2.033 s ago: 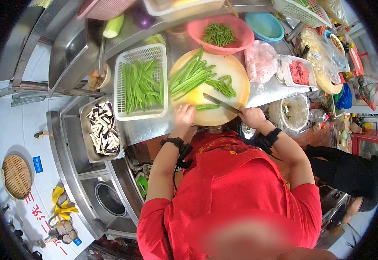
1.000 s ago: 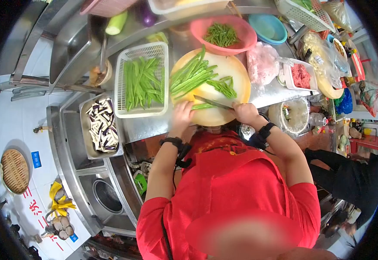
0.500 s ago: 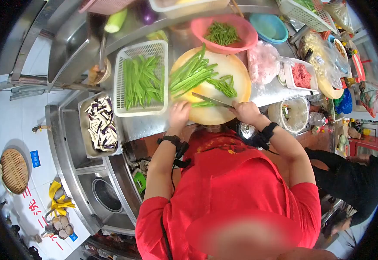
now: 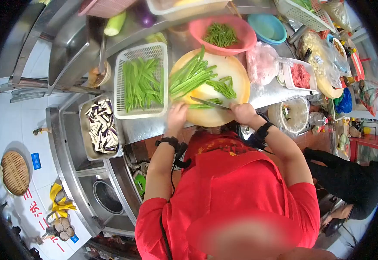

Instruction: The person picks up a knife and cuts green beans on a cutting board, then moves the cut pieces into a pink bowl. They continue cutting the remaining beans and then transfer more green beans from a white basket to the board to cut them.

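My right hand (image 4: 243,113) is closed round the handle of a kitchen knife (image 4: 210,103). Its blade points left, just over a small bunch of green beans (image 4: 202,106) near the front of the round cutting board (image 4: 236,71). At the board's left front edge, the closed fingers of my left hand (image 4: 178,113) hold the left ends of that bunch. Behind the blade lie a pile of long green beans (image 4: 191,78) and a smaller pile of cut beans (image 4: 223,88).
Left of the board stands a white basket (image 4: 118,93) of beans, beside a metal tray (image 4: 84,125) of eggplant strips. Behind are a pink bowl (image 4: 199,37) and a blue bowl (image 4: 269,30). Minced meat (image 4: 300,76) sits at right. A person in black (image 4: 353,186) stands far right.
The knife's tip has come down a little toward the bunch of green beans. Both hands stay in nearly the same places. The other person's arm at the right has shifted.
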{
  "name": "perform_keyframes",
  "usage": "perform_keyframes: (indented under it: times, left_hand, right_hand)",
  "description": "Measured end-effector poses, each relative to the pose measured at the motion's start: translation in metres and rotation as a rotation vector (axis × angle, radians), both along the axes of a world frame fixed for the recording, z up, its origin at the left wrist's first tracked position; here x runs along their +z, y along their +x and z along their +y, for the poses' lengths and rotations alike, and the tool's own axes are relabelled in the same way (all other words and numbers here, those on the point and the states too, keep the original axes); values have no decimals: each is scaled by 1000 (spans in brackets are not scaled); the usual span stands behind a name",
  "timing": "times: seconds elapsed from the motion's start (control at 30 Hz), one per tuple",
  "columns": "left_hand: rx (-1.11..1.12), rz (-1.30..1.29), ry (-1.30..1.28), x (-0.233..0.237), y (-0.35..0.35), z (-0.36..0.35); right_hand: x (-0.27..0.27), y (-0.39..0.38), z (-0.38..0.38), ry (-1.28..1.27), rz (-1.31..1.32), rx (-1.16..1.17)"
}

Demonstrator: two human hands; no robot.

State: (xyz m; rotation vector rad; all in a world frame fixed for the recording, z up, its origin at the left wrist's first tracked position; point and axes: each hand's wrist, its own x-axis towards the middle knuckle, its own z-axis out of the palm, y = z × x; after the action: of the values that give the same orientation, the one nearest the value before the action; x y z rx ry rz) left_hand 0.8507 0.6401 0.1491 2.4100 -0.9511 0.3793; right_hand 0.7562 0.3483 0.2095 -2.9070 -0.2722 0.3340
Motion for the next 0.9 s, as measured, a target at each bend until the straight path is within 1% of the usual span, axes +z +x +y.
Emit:
perform_keyframes:
  times: [0.03, 0.1, 0.23, 0.33, 0.4, 0.5, 0.6, 0.63, 0.7, 0.83, 0.9]
  left_hand:
    - [1, 1, 3, -1, -1, 0]
    - [-44, -34, 0, -3, -1, -7]
    - [-46, -9, -14, 0, -9, -20]
    - [-17, -60, -58, -2, -11, -16]
    - [127, -8, -128, 1, -13, -12]
    - [126, 7, -74, -4, -15, -5]
    - [144, 66, -89, -6, -15, -11]
    - [145, 58, -91, -5, -13, -14]
    - [73, 60, -127, -4, -14, -15]
    - [60, 21, -122, -2, -19, -24]
    - [42, -19, -162, -3, -17, -28]
  right_hand:
    - [2, -3, -2, 3, 1, 1]
    - [24, -4, -7, -4, 15, 9]
    - [9, -8, -2, -7, 35, -11]
    - [2, -4, 0, -16, 13, -14]
    - [18, -4, -4, 4, 6, -8]
    - [23, -6, -2, 16, 16, 4]
    - [4, -3, 9, -16, -5, 20]
    - [1, 0, 8, -25, 9, 12]
    - [13, 2, 3, -29, 12, 29]
    - [22, -4, 0, -20, 16, 18]
    - [5, -3, 5, -33, 29, 16]
